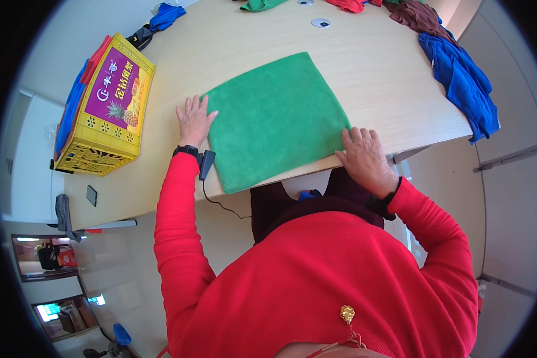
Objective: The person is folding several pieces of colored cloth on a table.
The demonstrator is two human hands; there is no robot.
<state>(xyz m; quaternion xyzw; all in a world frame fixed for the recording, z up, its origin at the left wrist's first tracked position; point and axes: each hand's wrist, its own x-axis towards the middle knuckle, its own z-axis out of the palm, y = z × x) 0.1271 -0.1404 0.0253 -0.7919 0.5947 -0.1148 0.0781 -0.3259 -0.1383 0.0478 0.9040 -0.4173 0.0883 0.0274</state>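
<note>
A green cloth (274,119), like a towel, lies spread flat in a near-square on the light wooden table in front of me. Its near edge reaches the table's front edge. My left hand (195,121) rests at the cloth's left side, fingers stretched out and thumb by the border. At the near right corner, my right hand (364,156) lies with its fingers spread, the fingertips at the cloth's edge. Neither hand grips anything that I can see.
A yellow plastic crate (104,107) with red and blue cloths stands at the left. Nearby lies a phone (92,195). Blue cloth (459,80) and brown cloth (420,21) hang along the right edge of the table (388,71). More cloths lie at the far side.
</note>
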